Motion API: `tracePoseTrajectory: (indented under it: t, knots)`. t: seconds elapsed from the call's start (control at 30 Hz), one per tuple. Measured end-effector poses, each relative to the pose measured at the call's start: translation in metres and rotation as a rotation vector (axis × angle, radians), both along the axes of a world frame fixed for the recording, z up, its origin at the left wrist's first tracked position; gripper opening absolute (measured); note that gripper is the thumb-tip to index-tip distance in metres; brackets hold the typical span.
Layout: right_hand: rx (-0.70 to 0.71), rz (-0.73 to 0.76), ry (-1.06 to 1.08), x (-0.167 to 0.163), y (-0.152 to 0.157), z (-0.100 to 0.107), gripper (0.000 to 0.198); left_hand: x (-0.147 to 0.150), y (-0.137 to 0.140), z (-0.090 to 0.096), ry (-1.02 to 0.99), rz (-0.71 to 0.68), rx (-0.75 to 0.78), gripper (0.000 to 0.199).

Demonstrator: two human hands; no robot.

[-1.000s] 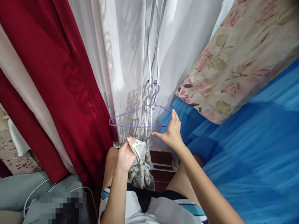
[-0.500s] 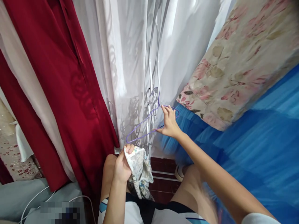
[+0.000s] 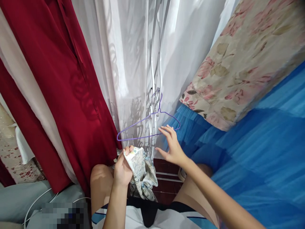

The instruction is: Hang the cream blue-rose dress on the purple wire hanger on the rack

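A purple clothes hanger (image 3: 137,124) hangs by its hook from a white metal rack (image 3: 160,70) with scrolled bars. My right hand (image 3: 172,146) is just below the hanger's right half, fingers spread, thumb apart, holding nothing. My left hand (image 3: 123,168) pinches the white edge of a patterned garment (image 3: 140,173), pale with bluish and yellowish marks. The cloth droops in folds between my knees. The garment's lower part is partly hidden, and its kind cannot be made out.
Long red cloth (image 3: 71,95) and white curtains (image 3: 131,47) hang ahead. On the right are a floral cloth (image 3: 228,79) and blue tulle (image 3: 259,152). A grey cushioned surface (image 3: 21,197) with a white cable lies at lower left. The floor (image 3: 164,187) is dark red.
My right hand has let go of the purple hanger and drawn back toward me. The hanger has turned to face me more. My left hand keeps the garment, shifted slightly left.
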State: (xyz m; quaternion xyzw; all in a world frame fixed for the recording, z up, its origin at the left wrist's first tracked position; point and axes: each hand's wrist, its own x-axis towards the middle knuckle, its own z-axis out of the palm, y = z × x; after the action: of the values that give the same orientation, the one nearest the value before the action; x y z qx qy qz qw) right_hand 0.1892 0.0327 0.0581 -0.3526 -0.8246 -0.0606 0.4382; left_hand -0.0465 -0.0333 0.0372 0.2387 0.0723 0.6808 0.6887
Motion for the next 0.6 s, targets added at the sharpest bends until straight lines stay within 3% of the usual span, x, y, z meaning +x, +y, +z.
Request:
tracePoseTrajectory:
  t: [0.07,0.13,0.2,0.27,0.4,0.47,0.53,0.6]
  knots:
    - [-0.079,0.014,0.215,-0.018,-0.036,-0.030,0.065,0.009,-0.005,0.000,0.136,0.117,0.054,0.025]
    - [-0.245,0.103,0.370,-0.039,-0.067,-0.059,0.055,0.021,-0.013,0.000,0.346,0.281,0.112,0.023]
    - [-0.424,0.261,0.412,-0.059,-0.086,-0.077,0.076,0.032,-0.022,0.001,0.635,0.424,0.209,0.021]
    - [-0.594,0.372,0.495,-0.070,-0.093,-0.078,0.077,0.038,-0.030,0.004,0.930,0.509,0.322,0.020]
    - [-0.918,0.478,0.769,-0.067,-0.085,-0.044,0.020,0.030,-0.034,0.005,1.245,0.611,0.372,0.015]
    - [-1.073,0.546,0.828,-0.057,-0.082,-0.024,0.013,0.023,-0.031,-0.004,1.212,0.454,0.369,0.041]
    - [-1.212,0.577,0.900,-0.045,-0.081,-0.010,0.011,0.022,-0.030,-0.021,1.112,0.127,0.376,0.075]
    - [-1.263,0.514,1.024,-0.030,-0.082,0.000,0.012,0.023,-0.032,-0.042,1.123,-0.156,0.358,0.079]
